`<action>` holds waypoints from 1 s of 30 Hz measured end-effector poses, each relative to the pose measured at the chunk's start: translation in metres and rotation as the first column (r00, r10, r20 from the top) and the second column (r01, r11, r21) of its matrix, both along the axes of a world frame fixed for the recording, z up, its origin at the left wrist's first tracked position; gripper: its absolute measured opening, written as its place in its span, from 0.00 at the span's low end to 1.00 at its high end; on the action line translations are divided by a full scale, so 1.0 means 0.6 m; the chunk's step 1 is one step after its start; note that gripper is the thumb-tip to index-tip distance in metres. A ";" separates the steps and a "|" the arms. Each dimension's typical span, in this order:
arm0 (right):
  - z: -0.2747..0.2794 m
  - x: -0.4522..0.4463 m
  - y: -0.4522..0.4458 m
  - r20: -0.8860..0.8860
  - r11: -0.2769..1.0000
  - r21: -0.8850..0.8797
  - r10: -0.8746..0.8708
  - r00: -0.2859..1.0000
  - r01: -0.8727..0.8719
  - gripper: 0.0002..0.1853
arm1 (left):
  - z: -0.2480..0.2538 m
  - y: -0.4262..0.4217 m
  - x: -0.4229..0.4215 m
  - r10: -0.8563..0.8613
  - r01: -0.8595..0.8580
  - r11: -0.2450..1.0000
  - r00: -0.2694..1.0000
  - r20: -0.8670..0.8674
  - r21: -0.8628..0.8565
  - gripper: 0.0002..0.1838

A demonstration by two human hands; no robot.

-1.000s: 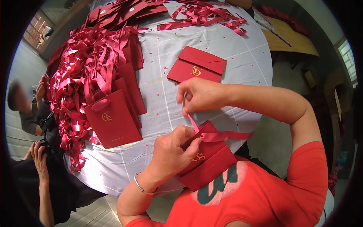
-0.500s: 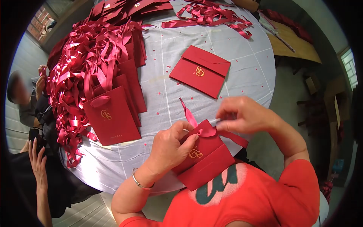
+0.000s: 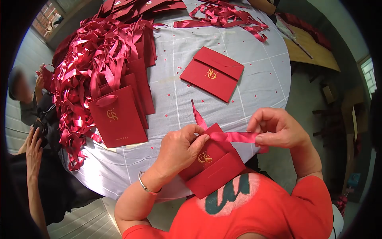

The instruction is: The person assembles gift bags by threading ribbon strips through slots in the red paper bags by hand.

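Note:
A red paper gift bag (image 3: 217,173) with a gold monogram lies folded, tilted at the table's near edge against my shirt. My left hand (image 3: 181,147) is closed in a pinch on the pink-red ribbon (image 3: 232,137) at the bag's top edge, thumb over the fingers. Stretched nearly level to the right, the ribbon runs into my right hand (image 3: 280,129), which grips it between thumb and fingers. Another ribbon end (image 3: 197,115) sticks up beyond my left hand. What lies under my left fingertips is hidden.
A second folded red bag (image 3: 213,73) lies farther up the white tablecloth (image 3: 169,131). Bags with tangled ribbons (image 3: 95,59) are heaped at left, fronted by an upright bag (image 3: 119,117). Loose ribbons (image 3: 227,18) lie at the back. Other people's hands (image 3: 35,149) show at far left.
My right hand has taken hold of the ribbon and drawn it out to the right. The loop by my left thumb is now a straight strip. My left hand keeps its pinch.

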State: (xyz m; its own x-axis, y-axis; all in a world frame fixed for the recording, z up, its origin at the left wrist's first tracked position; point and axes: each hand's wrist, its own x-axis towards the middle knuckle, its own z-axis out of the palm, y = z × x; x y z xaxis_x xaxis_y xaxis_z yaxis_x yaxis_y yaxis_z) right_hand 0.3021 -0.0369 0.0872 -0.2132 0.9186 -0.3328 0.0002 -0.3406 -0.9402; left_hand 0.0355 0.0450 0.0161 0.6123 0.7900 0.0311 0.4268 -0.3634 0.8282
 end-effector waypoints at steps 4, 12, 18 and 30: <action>0.031 0.020 -0.012 -0.217 0.998 0.011 0.058 0.974 -0.057 0.10 | 0.005 -0.005 0.004 0.023 -0.023 1.000 0.999 -0.031 0.012 0.07; 0.014 0.043 -0.001 -0.637 0.873 0.480 0.413 0.651 -0.084 0.38 | 0.015 -0.005 0.007 0.074 -0.072 0.997 0.990 -0.121 0.022 0.12; -0.007 0.010 0.007 -0.076 0.682 0.725 -0.064 0.995 0.099 0.30 | 0.005 -0.005 0.006 0.079 -0.073 0.992 0.995 -0.059 0.104 0.11; 0.061 -0.092 0.027 -0.034 0.777 0.625 0.131 0.991 -0.081 0.10 | -0.001 -0.007 0.001 0.099 -0.103 0.990 0.994 0.047 0.098 0.09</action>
State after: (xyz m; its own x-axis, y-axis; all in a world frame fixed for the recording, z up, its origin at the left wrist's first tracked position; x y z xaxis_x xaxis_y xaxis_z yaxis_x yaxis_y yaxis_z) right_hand 0.2466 -0.0206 0.1236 -0.3220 0.8906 0.3212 -0.0738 0.3146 -0.9463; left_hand 0.0358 0.0408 0.0154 0.5257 0.8396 0.1367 0.4313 -0.4016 0.8079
